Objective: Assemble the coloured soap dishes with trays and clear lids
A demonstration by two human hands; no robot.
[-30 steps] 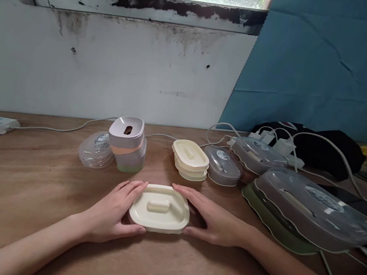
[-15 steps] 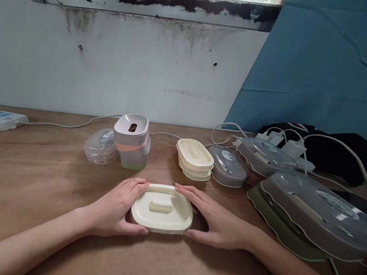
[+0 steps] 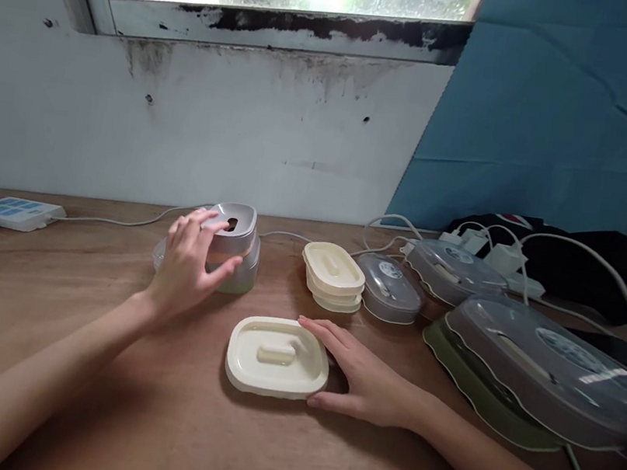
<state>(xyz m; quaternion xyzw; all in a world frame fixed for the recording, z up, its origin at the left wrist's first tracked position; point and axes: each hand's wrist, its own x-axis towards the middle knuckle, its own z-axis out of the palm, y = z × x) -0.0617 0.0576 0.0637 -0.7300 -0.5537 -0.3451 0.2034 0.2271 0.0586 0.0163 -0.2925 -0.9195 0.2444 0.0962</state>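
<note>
A cream lidded container (image 3: pixel 272 376) lies flat on the wooden table in front of me. My right hand (image 3: pixel 365 380) grips its right end, fingers at the far edge and thumb at the near corner. Farther off to the left, my left hand (image 3: pixel 190 252) is open at a pale grey stacked container (image 3: pixel 242 273) with a slot in its top. Its fingers are spread over the left side of that container, with the thumb across the front; whether they touch it I cannot tell. Behind this hand a clear round container (image 3: pixel 159 251) is mostly hidden.
Stacked cream containers (image 3: pixel 334 264) stand at the back, beside a small grey clear-lidded box (image 3: pixel 389 289). Larger clear-lidded boxes (image 3: pixel 553 365) fill the right side. White cables (image 3: pixel 588 248) trail along the back. A power strip (image 3: pixel 19 213) lies at far left.
My left hand has let go of the cream container and moved up and left to the grey stacked container. My right hand stays on the cream container. The view has shifted slightly.
</note>
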